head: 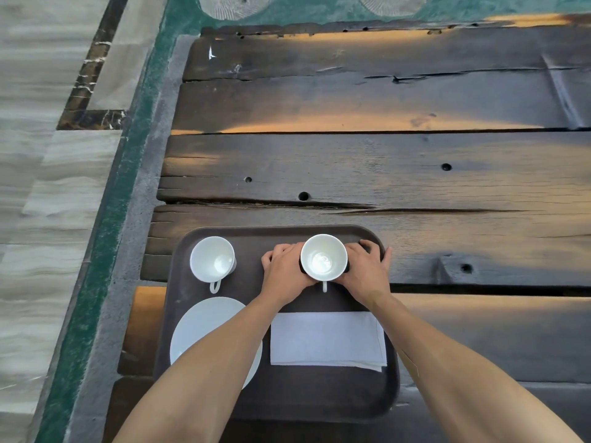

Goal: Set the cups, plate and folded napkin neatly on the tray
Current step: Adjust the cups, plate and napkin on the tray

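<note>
A dark brown tray [249,233] lies at the near edge of a plank table. One white cup [212,259] stands upright in the tray's far left corner, handle toward me. A second white cup [323,258] stands upright in the far right part, handle toward me. My left hand [284,271] and my right hand [364,270] cup its two sides. A white plate [204,324] lies in the near left part, partly hidden by my left forearm. A folded white napkin [327,338] lies flat in the near right part, between my forearms.
The dark wooden table [351,174] has cracks and holes and stretches far and right beyond the tray. Its left edge drops to a grey and green floor border [128,187] and pale tiles.
</note>
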The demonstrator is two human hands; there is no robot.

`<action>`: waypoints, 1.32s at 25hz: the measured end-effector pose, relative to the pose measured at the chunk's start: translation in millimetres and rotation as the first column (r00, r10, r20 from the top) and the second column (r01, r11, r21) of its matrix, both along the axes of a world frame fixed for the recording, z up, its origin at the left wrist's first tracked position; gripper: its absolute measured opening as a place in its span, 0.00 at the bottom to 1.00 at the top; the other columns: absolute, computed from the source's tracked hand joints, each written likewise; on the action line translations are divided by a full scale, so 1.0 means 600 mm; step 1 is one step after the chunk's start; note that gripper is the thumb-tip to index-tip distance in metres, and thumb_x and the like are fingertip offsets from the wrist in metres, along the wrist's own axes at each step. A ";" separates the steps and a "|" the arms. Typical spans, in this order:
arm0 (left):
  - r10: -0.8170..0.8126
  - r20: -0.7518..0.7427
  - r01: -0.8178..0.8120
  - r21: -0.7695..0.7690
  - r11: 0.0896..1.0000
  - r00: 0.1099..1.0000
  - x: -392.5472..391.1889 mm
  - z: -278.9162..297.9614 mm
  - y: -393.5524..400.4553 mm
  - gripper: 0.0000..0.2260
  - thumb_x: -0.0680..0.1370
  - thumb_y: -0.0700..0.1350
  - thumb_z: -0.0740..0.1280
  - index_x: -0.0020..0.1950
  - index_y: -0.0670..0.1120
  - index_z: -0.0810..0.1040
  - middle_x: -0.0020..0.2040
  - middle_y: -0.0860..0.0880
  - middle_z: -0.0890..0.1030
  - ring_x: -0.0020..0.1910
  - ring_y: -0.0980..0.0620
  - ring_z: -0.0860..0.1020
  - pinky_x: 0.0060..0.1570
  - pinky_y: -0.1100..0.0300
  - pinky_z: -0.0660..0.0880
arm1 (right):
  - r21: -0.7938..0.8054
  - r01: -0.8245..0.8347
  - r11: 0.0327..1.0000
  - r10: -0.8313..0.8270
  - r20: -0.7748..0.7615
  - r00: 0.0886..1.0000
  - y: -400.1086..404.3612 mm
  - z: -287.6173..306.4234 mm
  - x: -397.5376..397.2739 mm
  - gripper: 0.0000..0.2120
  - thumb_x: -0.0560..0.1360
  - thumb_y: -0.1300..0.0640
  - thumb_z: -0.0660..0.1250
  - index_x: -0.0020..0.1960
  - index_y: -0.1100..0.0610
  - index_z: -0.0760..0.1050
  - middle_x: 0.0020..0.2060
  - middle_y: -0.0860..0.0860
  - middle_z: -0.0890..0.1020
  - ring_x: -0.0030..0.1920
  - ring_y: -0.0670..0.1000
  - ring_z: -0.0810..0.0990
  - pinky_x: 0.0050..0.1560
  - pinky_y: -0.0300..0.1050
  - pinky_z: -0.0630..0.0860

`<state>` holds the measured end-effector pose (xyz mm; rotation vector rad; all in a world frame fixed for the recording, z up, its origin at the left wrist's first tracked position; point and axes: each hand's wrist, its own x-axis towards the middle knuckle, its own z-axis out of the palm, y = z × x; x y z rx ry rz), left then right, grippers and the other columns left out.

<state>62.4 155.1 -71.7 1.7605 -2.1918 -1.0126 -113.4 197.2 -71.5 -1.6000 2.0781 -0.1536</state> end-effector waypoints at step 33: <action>0.196 0.219 -0.183 -0.081 0.980 0.956 0.260 0.093 0.223 0.21 0.72 0.58 0.70 0.64 0.59 0.75 0.65 0.58 0.76 0.68 0.53 0.68 0.72 0.51 0.51 | 0.052 -0.254 0.966 0.260 -0.193 0.946 0.204 0.097 0.153 0.21 0.79 0.42 0.58 0.69 0.47 0.71 0.69 0.47 0.70 0.74 0.53 0.58 0.75 0.57 0.52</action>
